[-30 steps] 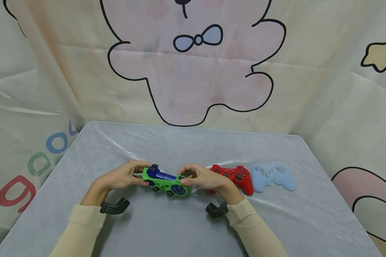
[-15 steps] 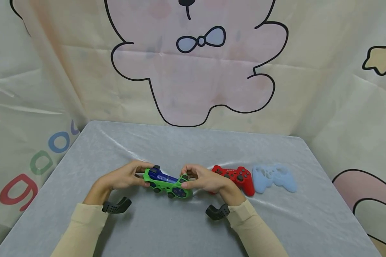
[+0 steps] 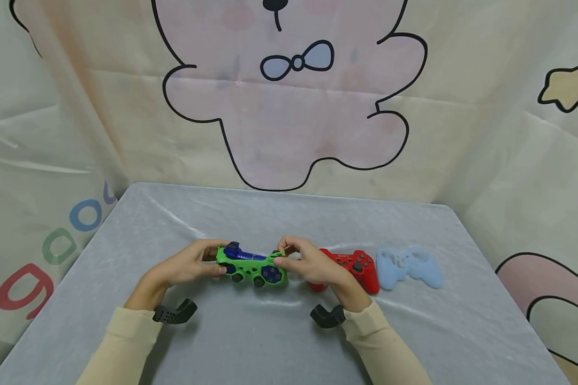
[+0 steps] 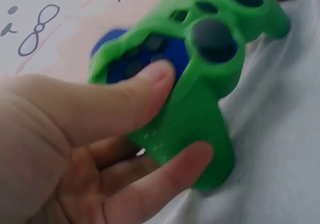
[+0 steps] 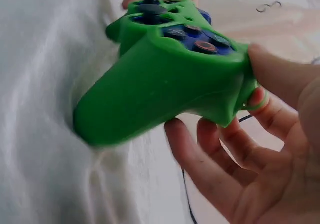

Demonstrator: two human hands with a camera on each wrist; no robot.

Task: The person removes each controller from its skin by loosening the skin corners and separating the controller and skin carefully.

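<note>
A blue game controller (image 3: 272, 275) in a green silicone cover (image 3: 247, 266) is held up over the table between both hands. My left hand (image 3: 192, 260) grips its left end. In the left wrist view the thumb lies on the blue direction-button area, and the fingers are underneath. My right hand (image 3: 309, 260) pinches the cover near the upper right corner. In the right wrist view its thumb (image 5: 275, 71) presses the green edge, with a finger at a loop of the cover. Part of the blue top edge (image 3: 239, 254) shows bare on the left.
Just right of my right hand lies a red game controller (image 3: 361, 267), partly hidden by that hand. A light blue silicone cover (image 3: 408, 266) lies flat beside it. Grey cloth covers the table (image 3: 250, 342), and a printed curtain (image 3: 289, 123) hangs behind.
My right hand has moved slightly up and away, lifting the controller's right end. The green cover now hides more of the blue top edge. The left hand keeps its hold.
</note>
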